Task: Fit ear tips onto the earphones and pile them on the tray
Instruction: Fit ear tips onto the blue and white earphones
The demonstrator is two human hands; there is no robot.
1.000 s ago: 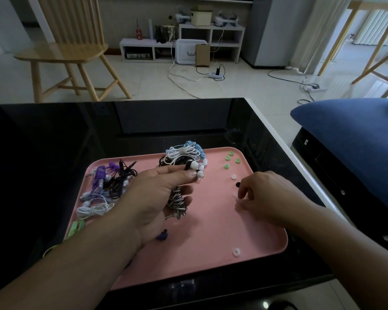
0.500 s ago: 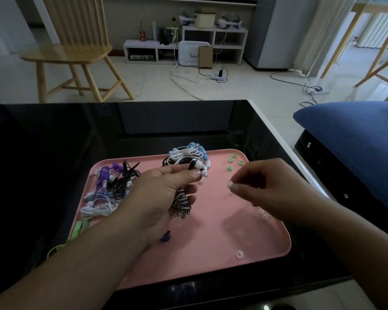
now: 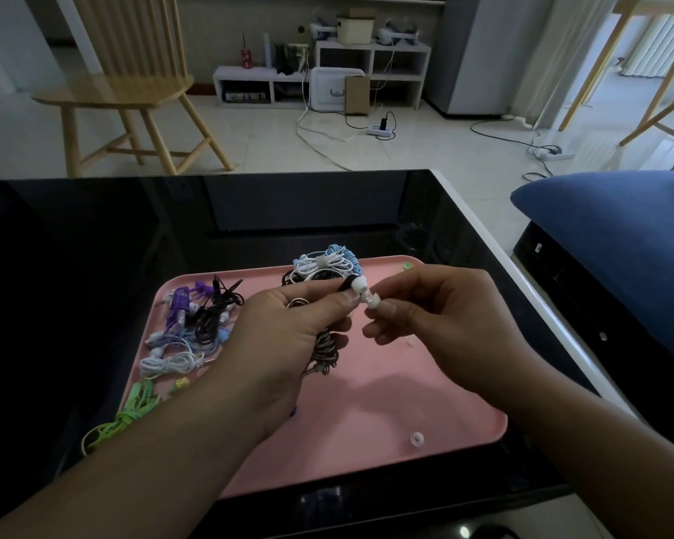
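Observation:
My left hand (image 3: 288, 332) grips a coiled black-and-white earphone bundle (image 3: 325, 350) above the pink tray (image 3: 386, 402), with its two earbuds (image 3: 354, 285) sticking up between thumb and forefinger. My right hand (image 3: 440, 324) pinches a white ear tip (image 3: 373, 302) against the lower earbud. The upper earbud wears a white tip. A loose white ear tip (image 3: 416, 438) lies near the tray's front right corner. A green ear tip (image 3: 406, 266) shows at the tray's back right.
A tangle of purple, black, blue and white earphones (image 3: 195, 324) lies on the tray's left side. White and blue earphones (image 3: 327, 262) sit at its back edge. Green earphones (image 3: 125, 414) hang over the front left corner onto the black table (image 3: 94, 247).
My right hand picked a white ear tip off the tray's right side, rose, and moved left to meet the earbud held in my left hand. The left hand lifted slightly.

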